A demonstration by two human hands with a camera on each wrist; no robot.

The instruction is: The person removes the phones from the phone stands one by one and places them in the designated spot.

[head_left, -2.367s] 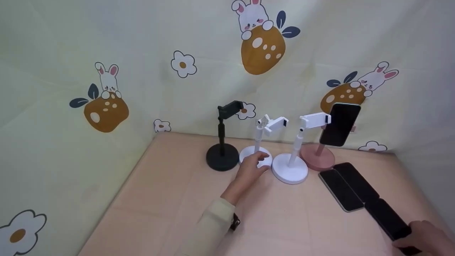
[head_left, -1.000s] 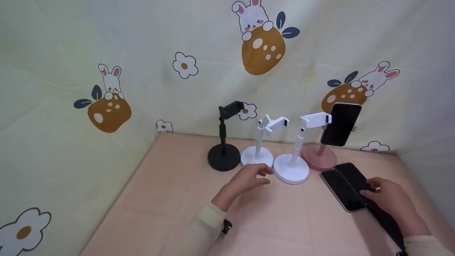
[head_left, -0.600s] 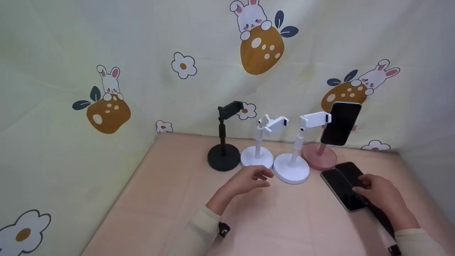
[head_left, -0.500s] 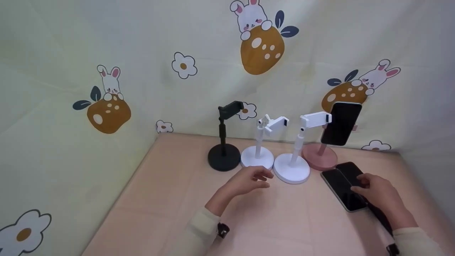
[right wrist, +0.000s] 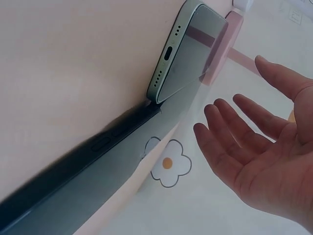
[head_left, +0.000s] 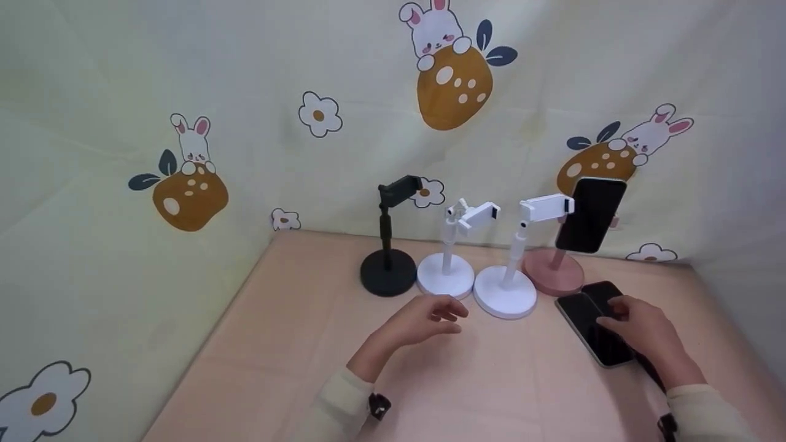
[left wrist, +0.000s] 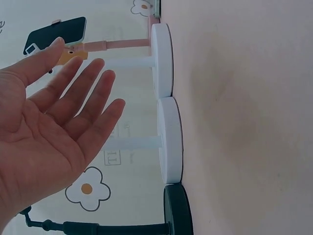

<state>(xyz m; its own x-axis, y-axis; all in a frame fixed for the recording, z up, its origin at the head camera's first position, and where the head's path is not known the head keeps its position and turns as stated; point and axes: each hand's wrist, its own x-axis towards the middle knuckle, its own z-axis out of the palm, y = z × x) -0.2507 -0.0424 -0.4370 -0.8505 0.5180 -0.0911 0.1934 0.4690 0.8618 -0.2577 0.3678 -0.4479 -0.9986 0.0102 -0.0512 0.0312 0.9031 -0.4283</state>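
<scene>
In the head view my left hand hovers just in front of a white phone stand, apart from it. Its fingers are relaxed and bear nothing, as the left wrist view confirms with the spread hand. My right hand is over a pair of smartphones lying side by side: a light-rimmed smartphone and a black smartphone, which it partly covers. From the right wrist, the hand appears loose and clear of the phones. Another dark smartphone lies mostly hidden beneath the right forearm.
A black phone stand, a second white phone stand and a pink phone stand line up with the first along the back. The pink one carries an upright smartphone. A patterned curtain closes off the pink-covered table.
My right hand let go of the nearest dark smartphone, moved forward over the pair, then drifted slightly left. My left hand drew back from the white stand's base toward me.
</scene>
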